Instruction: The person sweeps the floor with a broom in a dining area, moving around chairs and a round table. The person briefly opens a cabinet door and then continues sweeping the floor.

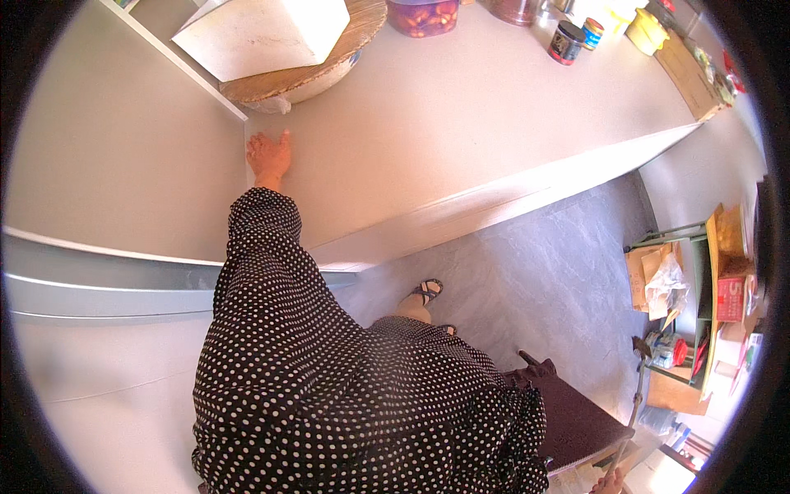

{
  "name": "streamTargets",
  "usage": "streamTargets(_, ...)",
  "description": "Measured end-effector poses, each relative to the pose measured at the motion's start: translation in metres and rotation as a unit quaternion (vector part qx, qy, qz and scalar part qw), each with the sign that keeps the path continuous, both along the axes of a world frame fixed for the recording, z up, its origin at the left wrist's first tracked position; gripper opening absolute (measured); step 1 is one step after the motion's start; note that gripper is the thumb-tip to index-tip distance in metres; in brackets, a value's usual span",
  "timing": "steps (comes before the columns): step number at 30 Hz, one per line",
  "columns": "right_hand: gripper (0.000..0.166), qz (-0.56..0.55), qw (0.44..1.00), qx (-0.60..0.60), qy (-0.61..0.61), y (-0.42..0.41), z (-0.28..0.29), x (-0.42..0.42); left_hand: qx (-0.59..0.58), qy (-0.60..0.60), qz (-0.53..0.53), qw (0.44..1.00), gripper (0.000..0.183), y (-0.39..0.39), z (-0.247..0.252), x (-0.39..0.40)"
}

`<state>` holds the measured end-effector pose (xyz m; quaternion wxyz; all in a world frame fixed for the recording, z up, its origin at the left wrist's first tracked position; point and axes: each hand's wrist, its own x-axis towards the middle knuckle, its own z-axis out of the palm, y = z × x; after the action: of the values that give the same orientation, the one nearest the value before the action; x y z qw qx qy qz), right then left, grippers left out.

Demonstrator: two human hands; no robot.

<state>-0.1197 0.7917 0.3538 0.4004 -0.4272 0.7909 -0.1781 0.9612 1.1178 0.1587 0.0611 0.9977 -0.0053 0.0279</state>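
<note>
My left hand (270, 154) rests with its fingers apart and nothing in it, on a pale counter (432, 142). It is at the foot of an upright grey side panel (136, 148). Just beyond the fingertips stands a round container with a wooden lid (364, 37), and a white angular box (278, 37) sits on top of it. At the bottom right rim, my right hand (608, 481) is partly cut off and closed around a long pole (636, 401). The pole's far end has a small dark head (642, 347).
A purple tub (423, 17), dark-lidded jar (566, 43), small blue jar (592, 34) and yellow container (647, 31) line the counter's back. A cardboard box (691, 74) stands right. Below are grey floor (531, 265), a brown cloth-covered seat (580, 420) and a loaded rack (703, 296).
</note>
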Motion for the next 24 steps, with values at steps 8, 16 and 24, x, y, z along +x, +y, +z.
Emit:
streamTargets(8, 0.032, 0.026, 0.995, -0.022, 0.089, -0.01, -0.008, 0.115, 0.011, 0.01, -0.065, 0.998, 0.089, 0.006, -0.031, 0.026)
streamTargets(16, 0.027, 0.058, 0.994, -0.033, 0.087, -0.012, -0.018, 0.176, -0.129, 0.037, -0.317, 0.939, 0.094, -0.199, -0.015, -0.051)
streamTargets(24, 0.024, 0.118, 0.988, -0.052, 0.086, -0.011, -0.021, 0.198, -0.427, 0.053, -0.717, 0.548, 0.079, -0.337, 0.01, -0.415)
